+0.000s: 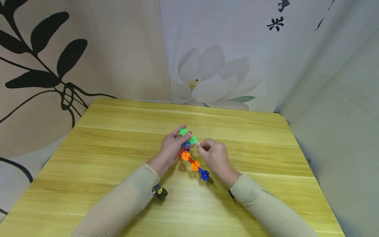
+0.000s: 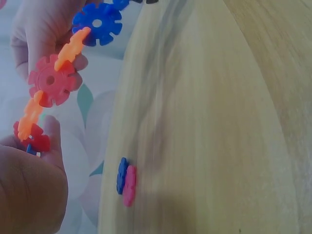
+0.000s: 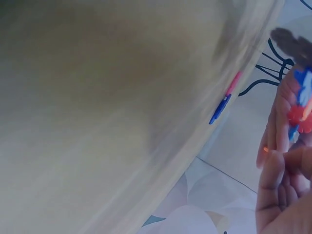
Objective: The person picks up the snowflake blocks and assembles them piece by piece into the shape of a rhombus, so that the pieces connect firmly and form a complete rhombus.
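My left hand (image 1: 171,146) holds a chain of notched plastic snowflake discs, its thumb over the upper part. Green discs (image 1: 193,140) sit at the top of the chain. Below hang orange discs (image 1: 185,155), red links and a dark blue disc (image 1: 205,175) at the lower end. Beside the green disc, my right hand (image 1: 216,156) pinches a small whitish disc (image 1: 198,143) edge-on, mostly covered by fingertips. In the left wrist view, a red disc (image 2: 51,80) and a blue disc (image 2: 97,23) are joined by an orange one. The right wrist view cuts off the chain.
Loose blue (image 2: 121,175) and pink discs (image 2: 129,186) show on the wooden table (image 1: 118,138) in the wrist views. A printed curtain (image 1: 133,49) stands behind the table's far edge. A black wrist-worn device (image 1: 161,193) is at the left cuff.
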`<state>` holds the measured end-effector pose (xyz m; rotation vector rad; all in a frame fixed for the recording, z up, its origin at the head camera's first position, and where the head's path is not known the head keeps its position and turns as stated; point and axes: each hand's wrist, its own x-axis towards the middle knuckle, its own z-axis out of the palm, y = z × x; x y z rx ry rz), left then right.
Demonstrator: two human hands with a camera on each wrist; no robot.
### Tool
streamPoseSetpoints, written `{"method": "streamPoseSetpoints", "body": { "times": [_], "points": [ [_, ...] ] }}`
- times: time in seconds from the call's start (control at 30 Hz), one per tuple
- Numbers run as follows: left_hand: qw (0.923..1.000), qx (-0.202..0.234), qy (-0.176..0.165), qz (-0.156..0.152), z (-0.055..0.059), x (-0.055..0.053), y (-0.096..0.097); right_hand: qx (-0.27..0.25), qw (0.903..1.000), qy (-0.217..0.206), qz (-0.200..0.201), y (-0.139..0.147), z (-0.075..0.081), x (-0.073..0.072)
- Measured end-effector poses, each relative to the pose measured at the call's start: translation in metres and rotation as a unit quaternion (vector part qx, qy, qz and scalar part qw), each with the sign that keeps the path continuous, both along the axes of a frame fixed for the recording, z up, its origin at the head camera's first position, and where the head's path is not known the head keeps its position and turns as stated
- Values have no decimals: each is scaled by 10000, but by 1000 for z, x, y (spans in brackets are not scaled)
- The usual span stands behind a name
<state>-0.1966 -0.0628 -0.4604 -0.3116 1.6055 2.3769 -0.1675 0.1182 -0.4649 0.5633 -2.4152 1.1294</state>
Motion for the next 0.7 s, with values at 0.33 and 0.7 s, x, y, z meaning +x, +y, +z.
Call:
{"method": "streamPoseSetpoints", "body": {
  "times": [0.33, 0.7],
  "points": [
    [9999, -10, 105, 127, 3, -2, 2, -115, 9998, -142, -13, 0, 0, -3],
    [9995, -92, 309, 58, 13, -5, 2, -202, 9996, -35, 168, 4, 1, -3]
  ]
}}
